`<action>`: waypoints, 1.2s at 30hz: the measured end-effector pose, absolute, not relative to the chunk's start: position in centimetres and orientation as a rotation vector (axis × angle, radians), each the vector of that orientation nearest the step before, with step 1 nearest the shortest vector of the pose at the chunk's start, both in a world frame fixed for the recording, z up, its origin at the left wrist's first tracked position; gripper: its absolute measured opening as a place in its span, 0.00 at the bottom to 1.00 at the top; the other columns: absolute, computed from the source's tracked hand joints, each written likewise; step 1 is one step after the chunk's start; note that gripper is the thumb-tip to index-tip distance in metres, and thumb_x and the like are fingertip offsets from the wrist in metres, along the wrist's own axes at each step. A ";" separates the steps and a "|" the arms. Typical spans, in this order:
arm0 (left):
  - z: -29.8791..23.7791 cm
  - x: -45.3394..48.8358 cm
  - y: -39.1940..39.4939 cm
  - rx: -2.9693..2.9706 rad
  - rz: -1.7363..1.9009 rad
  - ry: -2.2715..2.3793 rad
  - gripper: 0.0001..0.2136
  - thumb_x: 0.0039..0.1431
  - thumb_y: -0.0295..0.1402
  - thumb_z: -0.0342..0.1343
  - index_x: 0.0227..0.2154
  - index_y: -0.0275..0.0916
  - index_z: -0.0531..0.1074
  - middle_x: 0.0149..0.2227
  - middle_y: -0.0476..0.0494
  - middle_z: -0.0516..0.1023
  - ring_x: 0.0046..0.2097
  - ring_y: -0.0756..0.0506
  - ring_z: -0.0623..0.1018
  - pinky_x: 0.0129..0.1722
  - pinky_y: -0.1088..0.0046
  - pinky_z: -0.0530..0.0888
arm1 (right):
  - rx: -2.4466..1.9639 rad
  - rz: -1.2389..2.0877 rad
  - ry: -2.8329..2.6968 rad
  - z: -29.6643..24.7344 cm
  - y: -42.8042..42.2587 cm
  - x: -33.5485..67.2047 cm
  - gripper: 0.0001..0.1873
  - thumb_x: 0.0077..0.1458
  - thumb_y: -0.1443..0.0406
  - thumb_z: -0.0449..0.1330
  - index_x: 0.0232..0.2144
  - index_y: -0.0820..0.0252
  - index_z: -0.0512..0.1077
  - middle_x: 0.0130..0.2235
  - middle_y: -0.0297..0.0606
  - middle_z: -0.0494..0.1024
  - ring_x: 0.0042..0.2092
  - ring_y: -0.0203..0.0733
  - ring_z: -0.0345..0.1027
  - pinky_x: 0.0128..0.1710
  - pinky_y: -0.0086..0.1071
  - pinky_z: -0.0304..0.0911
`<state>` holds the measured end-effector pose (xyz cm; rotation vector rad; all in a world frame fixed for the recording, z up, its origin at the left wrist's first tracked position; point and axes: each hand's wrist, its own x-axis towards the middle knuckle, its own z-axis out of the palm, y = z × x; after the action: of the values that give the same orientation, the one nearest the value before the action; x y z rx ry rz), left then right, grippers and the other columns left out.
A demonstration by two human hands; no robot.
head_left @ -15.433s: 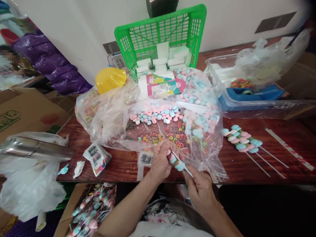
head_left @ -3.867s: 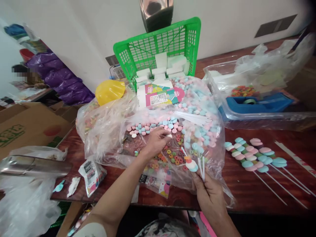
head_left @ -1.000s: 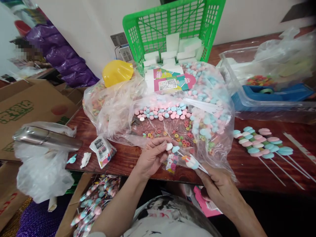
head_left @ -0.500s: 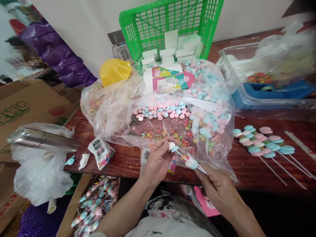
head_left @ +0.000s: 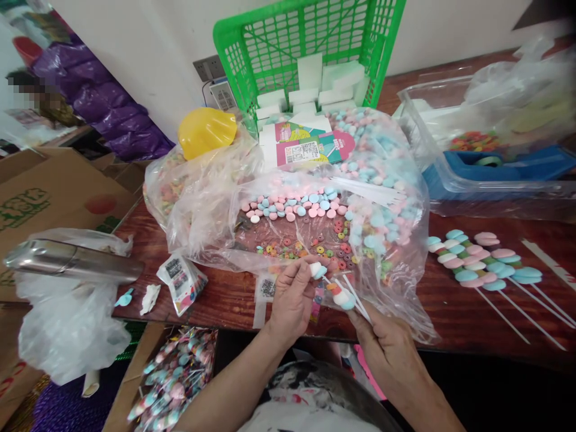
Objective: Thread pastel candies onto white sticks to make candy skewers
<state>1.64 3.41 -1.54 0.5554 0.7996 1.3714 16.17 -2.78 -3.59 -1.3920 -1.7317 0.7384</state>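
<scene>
My left hand (head_left: 294,294) pinches white and pale blue marshmallow candies (head_left: 318,270) between thumb and fingertips. In my right hand (head_left: 387,339) are white sticks (head_left: 357,297), one bearing a threaded stack of orange, white and blue candies (head_left: 341,296). A bare stick tip points at the pinched candies; whether it has entered them I cannot tell. Beyond my hands, loose pink, white and blue marshmallows (head_left: 297,204) lie on an opened plastic bag (head_left: 211,255), with small coloured candy rings (head_left: 319,248) nearer me. Several finished-looking candy skewers (head_left: 486,261) rest at the right.
Behind stands a green basket (head_left: 225,39) with white boxes (head_left: 309,73). A clear tub (head_left: 414,120) and blue tape dispenser (head_left: 454,174) are at the right. A steel flask (head_left: 76,261) and a card stack (head_left: 182,282) lie left; a carton of candy skewers (head_left: 180,378) is below.
Both hands stay close together with the same things in them. The stick bundle in my right hand has tilted and spread slightly. The whole view has shifted a little.
</scene>
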 end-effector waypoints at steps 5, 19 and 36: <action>-1.9 1.7 3.6 0.626 1.309 0.803 0.10 0.52 0.38 0.64 0.32 0.36 0.78 0.33 0.42 0.82 0.40 0.42 0.81 0.44 0.65 0.76 | -1.413 0.682 -1.779 -4.0 -2.8 15.8 0.15 0.64 0.65 0.48 0.47 0.58 0.73 0.22 0.31 0.73 0.20 0.35 0.61 0.23 0.27 0.55; -2.0 1.0 3.6 0.619 1.115 0.628 0.13 0.51 0.40 0.64 0.33 0.36 0.77 0.32 0.40 0.81 0.40 0.38 0.81 0.41 0.62 0.76 | -1.373 0.613 -1.794 -4.2 -3.2 15.6 0.15 0.63 0.67 0.47 0.45 0.59 0.73 0.23 0.34 0.74 0.22 0.37 0.64 0.27 0.29 0.60; -3.1 1.9 2.6 0.786 1.005 0.638 0.12 0.55 0.41 0.61 0.35 0.37 0.78 0.36 0.40 0.80 0.41 0.42 0.79 0.45 0.66 0.71 | -1.287 0.566 -1.623 -3.9 -2.9 15.2 0.11 0.61 0.69 0.52 0.37 0.62 0.74 0.18 0.28 0.63 0.19 0.33 0.57 0.20 0.27 0.53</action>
<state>1.88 2.62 -3.09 0.7865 0.6382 1.0047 15.23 -2.93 -3.95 -1.2868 -1.6232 0.5660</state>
